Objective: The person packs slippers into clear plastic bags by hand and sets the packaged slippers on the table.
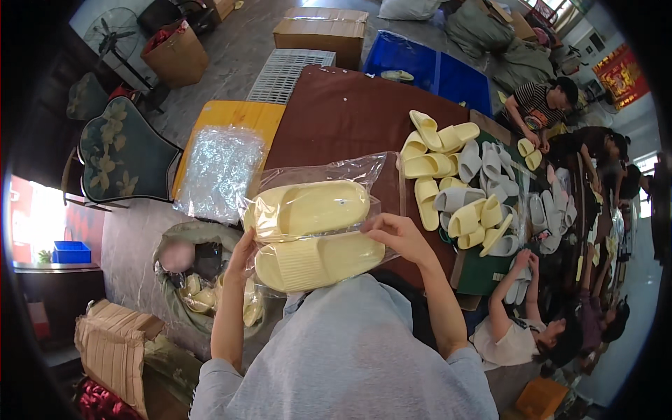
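A pair of pale yellow slide slippers (318, 260) lies side by side in front of me, toes pointing opposite ways. Clear film of a plastic bag (350, 168) covers the farther slipper and sticks out loosely beyond it. Whether the nearer, ribbed slipper is fully inside the bag, I cannot tell. My left hand (245, 250) grips the left end of the bagged pair, with the thumb upward. At the right end my right hand (393, 235) pinches the bag's edge between the two slippers, its fingers bent.
Flat clear bags (220, 168) are stacked on a yellow board at left. Loose yellow and grey slippers (462, 168) are heaped on the brown table (329, 105) to the right. A sack (168, 245) with wrapped slippers stands below left. Several co-workers (521, 329) sit along the right.
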Tool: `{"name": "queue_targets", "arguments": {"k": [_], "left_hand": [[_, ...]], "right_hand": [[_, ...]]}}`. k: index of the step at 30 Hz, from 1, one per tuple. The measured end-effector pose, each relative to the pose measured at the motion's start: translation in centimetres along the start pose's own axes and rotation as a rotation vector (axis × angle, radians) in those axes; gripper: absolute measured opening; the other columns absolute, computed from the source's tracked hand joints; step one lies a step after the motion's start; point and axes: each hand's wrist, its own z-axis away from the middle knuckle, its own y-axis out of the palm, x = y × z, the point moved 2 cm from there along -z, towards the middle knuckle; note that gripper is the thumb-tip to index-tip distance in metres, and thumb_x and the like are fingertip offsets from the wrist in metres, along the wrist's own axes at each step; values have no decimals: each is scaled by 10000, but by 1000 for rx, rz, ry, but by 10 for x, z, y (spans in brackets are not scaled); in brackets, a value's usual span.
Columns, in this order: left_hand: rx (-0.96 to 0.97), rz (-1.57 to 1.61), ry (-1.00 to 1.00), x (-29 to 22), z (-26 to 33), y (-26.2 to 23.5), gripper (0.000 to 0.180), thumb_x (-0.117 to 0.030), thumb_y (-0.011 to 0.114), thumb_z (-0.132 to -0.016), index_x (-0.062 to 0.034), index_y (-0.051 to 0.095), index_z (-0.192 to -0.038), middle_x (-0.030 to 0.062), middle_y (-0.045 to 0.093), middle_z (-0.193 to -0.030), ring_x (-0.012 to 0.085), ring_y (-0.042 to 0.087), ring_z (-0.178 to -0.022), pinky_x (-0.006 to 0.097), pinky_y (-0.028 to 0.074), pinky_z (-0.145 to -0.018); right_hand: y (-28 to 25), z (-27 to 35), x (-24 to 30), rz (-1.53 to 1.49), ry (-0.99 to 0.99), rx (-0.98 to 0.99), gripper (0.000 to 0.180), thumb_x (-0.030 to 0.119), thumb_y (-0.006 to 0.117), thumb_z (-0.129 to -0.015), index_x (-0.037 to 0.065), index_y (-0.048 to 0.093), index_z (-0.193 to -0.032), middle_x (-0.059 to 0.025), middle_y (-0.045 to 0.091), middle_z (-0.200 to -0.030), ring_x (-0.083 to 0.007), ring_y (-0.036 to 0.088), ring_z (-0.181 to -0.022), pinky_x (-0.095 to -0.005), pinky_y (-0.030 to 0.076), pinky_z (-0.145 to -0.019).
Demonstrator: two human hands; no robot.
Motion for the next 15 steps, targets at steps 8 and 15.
{"name": "queue_targets", "arguments": {"k": [8, 15], "left_hand": [[392, 77, -115, 70, -72, -35, 522, -370, 434, -978, 7, 400, -1338, 156, 519, -1295, 239, 552, -1142, 360, 469, -967], [432, 175, -211, 62, -74, -16, 496, -365, 460, -966, 4, 461, -1297, 174, 585, -1209, 247, 619, -1043, 362, 528, -885]], "right_hand": [[7, 40, 14, -432, -50, 334, 290, 82, 468, -945, -42, 571, -1186, -151, 543, -1249, -283, 551, -1136, -396, 471, -962], [-14, 28, 16, 530, -234, 87, 377, 7, 531, -841, 66, 607, -1206, -133, 591, -1150, -264, 622, -988, -357, 494, -881]]}}
